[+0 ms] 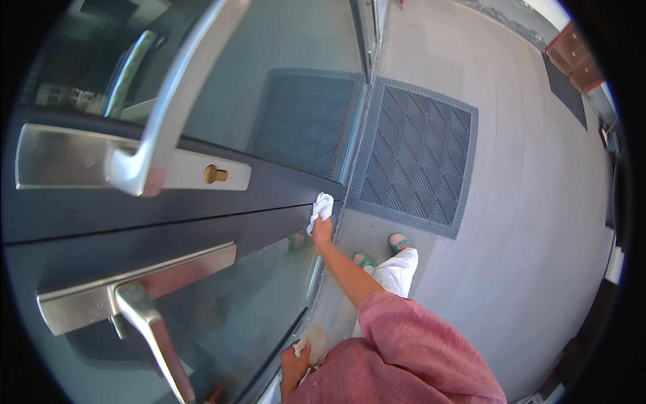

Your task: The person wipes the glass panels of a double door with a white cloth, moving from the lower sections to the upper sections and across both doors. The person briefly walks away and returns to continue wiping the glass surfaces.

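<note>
My right hand [322, 233] is closed around a crumpled white cloth [323, 206]. The cloth touches the lower part of the dark door frame [282, 184], near the seam between two glazed door leaves. Lower in the view, my left hand [294, 364] holds a bunched beige cloth [315, 343] close to my body. Above my right hand, at the upper left, a metal pull handle [176, 86] stands out from its plate beside a brass lock cylinder [215, 174]. A metal lever handle [151, 323] is mounted on the nearer leaf.
A grey ribbed doormat [416, 156] lies on the pale floor [530, 217] beside the door. The glass pane [272, 111] reflects the mat. My feet in green sandals [398, 242] stand near the threshold. A reddish-brown object [575, 55] stands at the far right.
</note>
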Tool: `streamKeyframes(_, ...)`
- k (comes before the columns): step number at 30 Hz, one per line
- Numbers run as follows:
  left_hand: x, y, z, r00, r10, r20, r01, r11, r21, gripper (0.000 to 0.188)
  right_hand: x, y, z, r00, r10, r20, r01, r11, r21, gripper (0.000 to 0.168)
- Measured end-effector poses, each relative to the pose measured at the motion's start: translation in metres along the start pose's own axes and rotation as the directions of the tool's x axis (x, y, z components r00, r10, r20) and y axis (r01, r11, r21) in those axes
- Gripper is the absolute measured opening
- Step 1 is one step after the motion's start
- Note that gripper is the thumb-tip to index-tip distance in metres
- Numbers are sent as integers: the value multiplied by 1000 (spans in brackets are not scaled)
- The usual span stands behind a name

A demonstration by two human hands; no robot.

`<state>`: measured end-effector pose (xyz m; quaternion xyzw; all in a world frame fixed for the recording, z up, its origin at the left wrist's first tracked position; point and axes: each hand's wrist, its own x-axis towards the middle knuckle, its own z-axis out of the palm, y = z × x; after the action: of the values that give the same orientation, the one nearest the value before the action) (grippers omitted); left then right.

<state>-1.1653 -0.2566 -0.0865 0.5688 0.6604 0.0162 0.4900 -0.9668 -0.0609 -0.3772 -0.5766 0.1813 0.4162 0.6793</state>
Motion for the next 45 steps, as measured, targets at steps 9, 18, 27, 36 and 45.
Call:
streamKeyframes(9,20,10,-22,992,-58,115,38,984,174,28,-10,-5,3,998,56,-7,-56,998,-25,44)
streamKeyframes(18,27,35,-11,966,20,257,-49,993,105,30,-91,-44,26,795,-607,-16,599,788,-144,34)
streamKeyframes(27,16,30,7,966,1,258,-24,996,87,29,-106,-78,26,944,-330,-14,321,927,-194,26)
streamKeyframes(36,8,72,9,941,-123,314,46,969,241,25,-205,-256,71,633,-731,254,690,682,244,38)
streamKeyframes(45,27,22,18,969,-134,206,98,980,175,30,-28,-124,38,851,-524,-19,523,851,-38,23)
